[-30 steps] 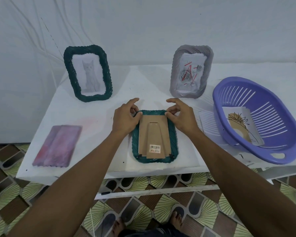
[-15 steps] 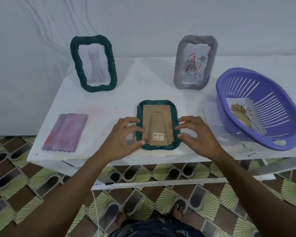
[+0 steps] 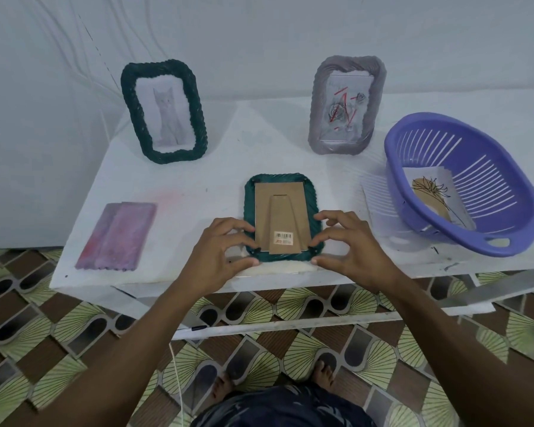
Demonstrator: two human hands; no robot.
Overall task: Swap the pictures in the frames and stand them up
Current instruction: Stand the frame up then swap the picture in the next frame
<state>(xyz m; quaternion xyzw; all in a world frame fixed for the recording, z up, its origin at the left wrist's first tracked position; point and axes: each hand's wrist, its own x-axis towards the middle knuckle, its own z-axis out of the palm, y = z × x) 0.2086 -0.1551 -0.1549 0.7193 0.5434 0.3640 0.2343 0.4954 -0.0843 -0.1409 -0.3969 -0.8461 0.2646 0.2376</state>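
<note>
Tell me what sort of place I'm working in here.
Most likely a makeshift work spot in a home: a white table against a white draped backdrop, patterned floor tiles underneath, and a purple plastic basket among the picture frames.

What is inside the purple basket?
Inside the purple basket lies a loose picture of a line-drawn flower on a tan shape. Whether anything lies beneath that sheet cannot be seen.

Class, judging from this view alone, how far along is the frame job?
Done, apparently: the cat frame and grey frame stand upright with pictures. In hand: left hand and right hand touch the face-down green frame. Left: standing it up; the basket holds one loose picture.
</note>
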